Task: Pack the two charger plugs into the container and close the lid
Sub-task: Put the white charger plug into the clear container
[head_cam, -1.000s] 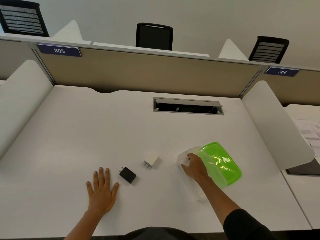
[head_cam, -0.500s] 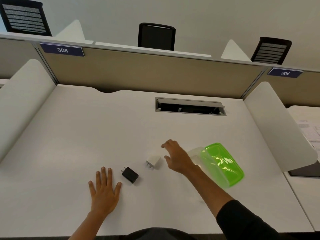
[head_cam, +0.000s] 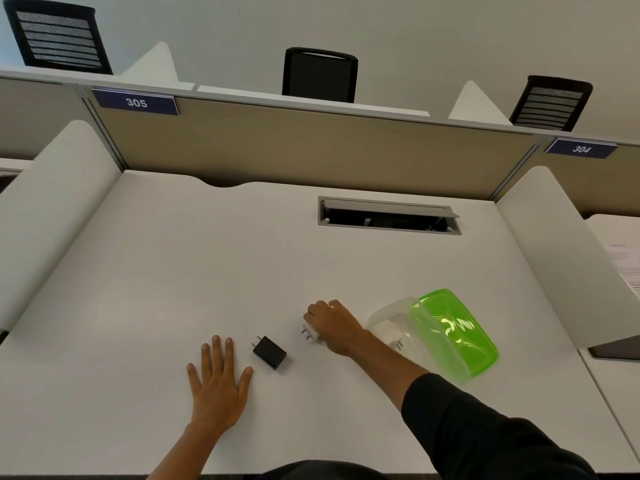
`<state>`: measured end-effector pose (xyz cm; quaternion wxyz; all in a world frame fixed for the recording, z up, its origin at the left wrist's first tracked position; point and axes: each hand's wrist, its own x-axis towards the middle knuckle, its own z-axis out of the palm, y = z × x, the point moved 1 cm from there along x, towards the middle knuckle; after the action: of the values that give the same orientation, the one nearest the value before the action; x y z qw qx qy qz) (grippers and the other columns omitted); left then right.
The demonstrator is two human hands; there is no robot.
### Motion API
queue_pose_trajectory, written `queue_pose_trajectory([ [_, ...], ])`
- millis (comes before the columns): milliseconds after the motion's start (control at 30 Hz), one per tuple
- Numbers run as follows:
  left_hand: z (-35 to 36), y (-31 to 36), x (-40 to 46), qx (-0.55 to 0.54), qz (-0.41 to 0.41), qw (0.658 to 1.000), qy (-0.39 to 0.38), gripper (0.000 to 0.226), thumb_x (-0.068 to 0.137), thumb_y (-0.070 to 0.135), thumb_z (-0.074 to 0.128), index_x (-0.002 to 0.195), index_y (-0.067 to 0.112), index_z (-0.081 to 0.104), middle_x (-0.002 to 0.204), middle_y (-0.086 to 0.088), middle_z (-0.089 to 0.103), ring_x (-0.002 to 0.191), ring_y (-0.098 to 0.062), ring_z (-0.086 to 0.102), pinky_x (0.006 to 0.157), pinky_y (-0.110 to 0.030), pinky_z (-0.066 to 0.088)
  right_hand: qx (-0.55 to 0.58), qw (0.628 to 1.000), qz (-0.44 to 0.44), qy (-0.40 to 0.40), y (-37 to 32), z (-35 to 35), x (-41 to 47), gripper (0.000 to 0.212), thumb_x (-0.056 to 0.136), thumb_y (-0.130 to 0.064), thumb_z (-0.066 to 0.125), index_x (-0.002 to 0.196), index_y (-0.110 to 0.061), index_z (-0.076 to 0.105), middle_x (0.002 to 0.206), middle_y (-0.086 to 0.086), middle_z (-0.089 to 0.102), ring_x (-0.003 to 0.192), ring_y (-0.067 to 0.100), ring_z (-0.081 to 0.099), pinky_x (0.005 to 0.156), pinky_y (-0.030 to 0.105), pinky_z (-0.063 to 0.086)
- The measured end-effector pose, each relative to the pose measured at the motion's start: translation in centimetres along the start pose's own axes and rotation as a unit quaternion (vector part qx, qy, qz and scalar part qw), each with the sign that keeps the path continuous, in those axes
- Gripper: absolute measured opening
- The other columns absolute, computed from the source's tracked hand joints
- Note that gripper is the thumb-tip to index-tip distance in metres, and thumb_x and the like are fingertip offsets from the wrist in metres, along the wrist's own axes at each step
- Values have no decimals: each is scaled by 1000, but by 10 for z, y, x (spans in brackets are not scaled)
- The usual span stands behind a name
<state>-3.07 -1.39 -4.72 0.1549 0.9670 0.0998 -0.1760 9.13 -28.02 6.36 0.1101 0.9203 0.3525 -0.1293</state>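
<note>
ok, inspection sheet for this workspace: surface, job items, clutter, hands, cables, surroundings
Surface: white desk, bare apart from the job's things.
Job's things: black charger plug on desk; white charger plug under right hand; clear container open, something with prongs seen through it, green lid tilted behind it.
Clutter: nothing seen.
Hands: left hand flat on desk; right hand closed over white plug.
Cables: nothing seen.
Surroundings: cable hatch open, partition panel, papers on next desk.

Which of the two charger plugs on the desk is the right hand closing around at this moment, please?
The white charger plug, mostly hidden under the right hand, prongs poking out. The black charger plug lies untouched beside the flat left hand.
</note>
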Motion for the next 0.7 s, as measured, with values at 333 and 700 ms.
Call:
queue_pose_trajectory([
  [333,4,-3,1,8,3,1000,12,95,89,72,-7,164,16,-21,176,-5,-27,164,-28,-21,132,-63,-3,81,987,89,109,33,-23,-24,42,92,-38,71,127,-17,59,125,1,62,113,25,61,86,41,49],
  [700,3,-2,0,0,8,1000,22,99,87,73,-7,165,14,-16,177,-6,-22,166,-30,-16,132,-63,-3,93,962,223,124,113,-17,-129,54,83,-52,74,127,-23,62,121,-5,65,112,24,62,85,40,49],
])
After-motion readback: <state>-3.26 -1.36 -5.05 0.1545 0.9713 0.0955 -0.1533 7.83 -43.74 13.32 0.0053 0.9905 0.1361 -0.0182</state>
